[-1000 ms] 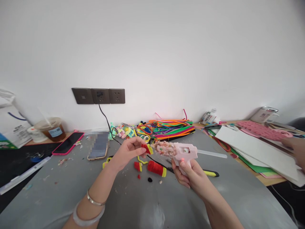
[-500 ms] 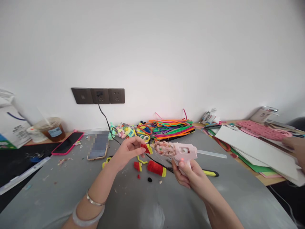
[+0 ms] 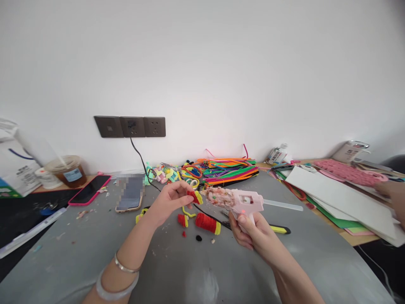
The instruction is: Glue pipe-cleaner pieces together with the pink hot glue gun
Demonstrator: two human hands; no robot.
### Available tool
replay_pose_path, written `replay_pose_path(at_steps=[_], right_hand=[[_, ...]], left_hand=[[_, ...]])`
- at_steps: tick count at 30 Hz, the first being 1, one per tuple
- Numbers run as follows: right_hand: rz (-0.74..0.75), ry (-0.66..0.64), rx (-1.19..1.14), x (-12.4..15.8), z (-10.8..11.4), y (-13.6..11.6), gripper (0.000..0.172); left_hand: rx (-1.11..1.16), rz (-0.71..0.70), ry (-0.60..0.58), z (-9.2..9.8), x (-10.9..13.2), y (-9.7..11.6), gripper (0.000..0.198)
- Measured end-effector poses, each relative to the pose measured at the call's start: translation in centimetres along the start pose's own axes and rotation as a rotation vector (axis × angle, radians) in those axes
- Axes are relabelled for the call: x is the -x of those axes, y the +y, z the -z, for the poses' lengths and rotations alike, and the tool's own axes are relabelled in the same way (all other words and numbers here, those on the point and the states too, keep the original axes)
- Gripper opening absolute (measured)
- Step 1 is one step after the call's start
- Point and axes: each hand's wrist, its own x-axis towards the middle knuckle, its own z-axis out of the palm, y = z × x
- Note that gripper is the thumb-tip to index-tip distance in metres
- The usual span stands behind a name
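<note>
My left hand (image 3: 174, 200) is closed in a pinch on a small red and yellow fuzzy piece (image 3: 196, 197), which looks made of pipe cleaner. My right hand (image 3: 248, 230) grips a pink glue gun (image 3: 249, 202) by its handle. Its glue-crusted front points left, with the tip close to the yellow edge of the piece; whether they touch I cannot tell. A clear glue stick (image 3: 283, 205) sticks out of its back. Below on the table lie a red roll with a yellow end (image 3: 207, 223), a smaller red and yellow piece (image 3: 182, 220) and a black oval (image 3: 198, 238).
Bundled pipe cleaners (image 3: 230, 171) lie by the wall. A black cord (image 3: 137, 150) runs from the socket across the table. Left are two phones (image 3: 91, 190) and a drink cup (image 3: 71, 173). A yellow cutter (image 3: 278, 229), paper sheets (image 3: 341, 202) and another person's hand (image 3: 392, 192) are right.
The glue gun has shifted very slightly to the right in my right hand. My left hand and the piece in it look the same.
</note>
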Motion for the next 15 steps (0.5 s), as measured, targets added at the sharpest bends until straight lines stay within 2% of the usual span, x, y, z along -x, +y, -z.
replay_pose_path(at_steps=[15], right_hand=[[-0.009, -0.029, 0.022, 0.07, 0.20, -0.04, 0.059]], left_hand=[[-0.003, 0.007, 0.013, -0.17, 0.00, 0.26, 0.026]])
